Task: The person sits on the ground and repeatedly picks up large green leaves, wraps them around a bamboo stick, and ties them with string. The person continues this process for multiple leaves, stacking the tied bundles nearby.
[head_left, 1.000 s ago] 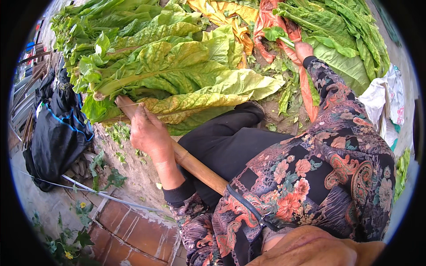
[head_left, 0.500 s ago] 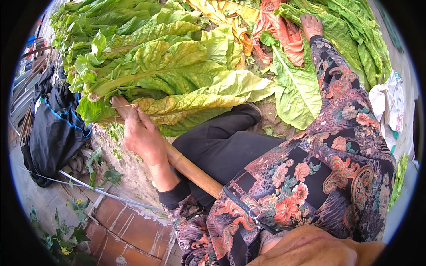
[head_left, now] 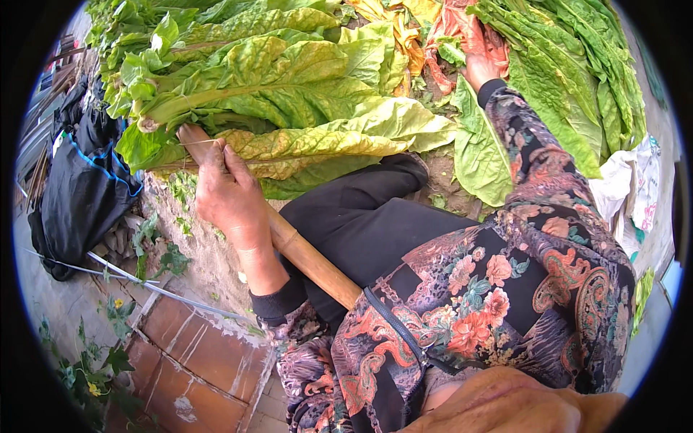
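My left hand is closed around a wooden stick that runs from under my arm up to the stems of large green-yellow leaves strung along it. My right hand reaches far forward and grips a broad green leaf that hangs down toward my lap. Orange-red withered leaves lie around that hand. A second pile of long green leaves lies to the right of it.
A black bag with blue trim lies at the left beside a low earthen ledge. Red paving bricks and small weeds are at lower left. White patterned cloth lies at the right.
My right hand has drawn a broad green leaf out of the right pile and toward me. My left hand has slid slightly up the stick.
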The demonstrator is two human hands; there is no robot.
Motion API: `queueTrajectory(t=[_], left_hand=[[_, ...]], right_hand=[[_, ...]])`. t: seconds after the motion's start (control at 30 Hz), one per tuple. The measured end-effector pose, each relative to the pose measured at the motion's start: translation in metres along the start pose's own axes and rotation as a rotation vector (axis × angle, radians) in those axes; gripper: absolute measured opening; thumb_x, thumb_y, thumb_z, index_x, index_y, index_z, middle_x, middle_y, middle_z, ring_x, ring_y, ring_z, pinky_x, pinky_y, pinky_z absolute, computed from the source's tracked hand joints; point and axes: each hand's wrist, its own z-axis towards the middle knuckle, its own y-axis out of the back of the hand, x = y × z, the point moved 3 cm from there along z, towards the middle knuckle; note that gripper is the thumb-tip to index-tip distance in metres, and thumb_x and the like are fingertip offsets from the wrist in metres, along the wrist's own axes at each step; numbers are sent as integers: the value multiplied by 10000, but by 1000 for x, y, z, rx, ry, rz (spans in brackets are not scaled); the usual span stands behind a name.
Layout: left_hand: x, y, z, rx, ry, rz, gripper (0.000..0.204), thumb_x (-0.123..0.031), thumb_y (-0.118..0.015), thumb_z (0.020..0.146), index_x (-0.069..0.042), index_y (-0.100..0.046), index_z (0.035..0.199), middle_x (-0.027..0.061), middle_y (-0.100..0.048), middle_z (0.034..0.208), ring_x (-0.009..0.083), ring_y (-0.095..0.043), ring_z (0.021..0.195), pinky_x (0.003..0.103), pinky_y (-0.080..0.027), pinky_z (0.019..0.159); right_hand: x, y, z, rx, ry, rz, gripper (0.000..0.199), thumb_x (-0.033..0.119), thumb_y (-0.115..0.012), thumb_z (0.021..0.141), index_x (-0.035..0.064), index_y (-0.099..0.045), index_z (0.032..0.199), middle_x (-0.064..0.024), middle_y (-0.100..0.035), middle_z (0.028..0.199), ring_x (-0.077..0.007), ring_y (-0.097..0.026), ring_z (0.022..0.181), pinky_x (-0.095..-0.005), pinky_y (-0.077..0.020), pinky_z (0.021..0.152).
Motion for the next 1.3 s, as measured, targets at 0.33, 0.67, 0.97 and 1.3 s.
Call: queueTrajectory(t=[0.33,0.67,0.97,1.3], left_hand=[[1,5,-12,-17,60,61,189,-153,-573,848,-46,-659,978,161,-641,786,342,-622,669,409,-493,629],[-27,58,35,-147,-369,-342,110,-103,-589,808,-30,-653,861,123,-646,759,253,-635,632,331,-487,565],[176,-62,5,168,137,-261,203,-184,-590,842,-27,-699,912,160,-657,713,173,-616,613,310,-469,551],[72,31,-75,-103,534,-1574,132,-102,-533,923,5,-591,873,-19,-440,558,29,-313,412,167,-233,344]], right_hand=[[69,32,3,12,109,1057,430,159,-524,842,-17,-435,1224,-183,-593,1101,-287,-577,1009,-357,-456,848],[368,245,-29,-583,1376,401,276,104,-574,753,100,-574,1030,-38,-543,837,-237,-557,825,-345,-424,730],[371,177,-33,69,838,1316,331,111,-519,820,39,-541,1142,-165,-606,1058,-284,-590,995,-362,-462,866],[323,62,-79,91,937,1173,792,498,-564,834,99,-233,1432,-182,-266,1455,-351,-232,1352,-450,-213,1106]])
